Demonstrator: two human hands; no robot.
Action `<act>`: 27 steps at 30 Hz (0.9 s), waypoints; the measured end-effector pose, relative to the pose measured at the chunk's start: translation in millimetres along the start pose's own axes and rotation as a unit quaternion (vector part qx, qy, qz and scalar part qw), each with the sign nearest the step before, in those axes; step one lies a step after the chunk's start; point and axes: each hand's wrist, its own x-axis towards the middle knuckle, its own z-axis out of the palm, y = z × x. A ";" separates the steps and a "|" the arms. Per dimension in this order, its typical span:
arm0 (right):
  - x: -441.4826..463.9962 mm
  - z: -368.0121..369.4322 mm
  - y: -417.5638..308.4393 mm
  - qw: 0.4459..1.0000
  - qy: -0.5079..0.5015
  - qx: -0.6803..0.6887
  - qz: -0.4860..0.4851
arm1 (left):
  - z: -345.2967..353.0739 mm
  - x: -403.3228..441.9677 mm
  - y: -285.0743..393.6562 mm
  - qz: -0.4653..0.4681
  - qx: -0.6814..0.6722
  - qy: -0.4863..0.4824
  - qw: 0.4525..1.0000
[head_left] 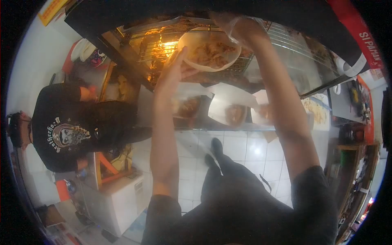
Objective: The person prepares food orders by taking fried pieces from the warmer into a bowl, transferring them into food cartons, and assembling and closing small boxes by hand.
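A white bowl [195, 64] of browned, shredded-looking food [212, 53] is tilted toward me above the counter, in front of the wire rack. My left hand [176, 70] grips its left side, thumb at the rim and fingers underneath. Beyond the bowl's right rim, my right hand [247, 32] reaches up to the rack in what looks like a clear plastic glove. Its fingers are dim and blurred, so I cannot see whether they hold anything. Below the bowl, white paper-lined portions of food [234, 114] sit in a row on the counter.
A glowing heat source [167, 47] lies behind the wire rack [286, 38] at the left. Close on my left, a person in a black T-shirt [61, 126] stands at the counter. A tray of pale food [316, 112] is on the right. White floor tiles [257, 149] lie below.
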 end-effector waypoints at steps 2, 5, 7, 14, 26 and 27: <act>-9.3 -9.2 -2.8 0.997 -0.051 -0.052 -0.012 | 1.2 -6.6 2.6 0.006 -0.008 -0.001 1.000; -12.4 -25.7 -12.3 0.991 -0.129 -0.008 0.025 | -1.4 -10.6 4.2 -0.004 0.002 0.014 1.000; -2.7 -12.1 0.2 0.991 -0.130 -0.006 -0.003 | -2.5 -11.2 5.9 0.010 0.008 0.012 1.000; -7.2 31.5 31.9 0.967 0.119 -0.035 -0.221 | -13.9 -7.5 2.6 0.014 -0.002 0.025 1.000; -41.5 43.2 0.0 0.912 0.155 -0.023 -0.378 | -24.8 -4.0 -7.6 0.010 -0.046 0.026 0.999; -35.5 44.0 -4.9 0.913 0.178 -0.013 -0.367 | -23.6 -5.4 -5.4 0.005 -0.053 0.021 0.998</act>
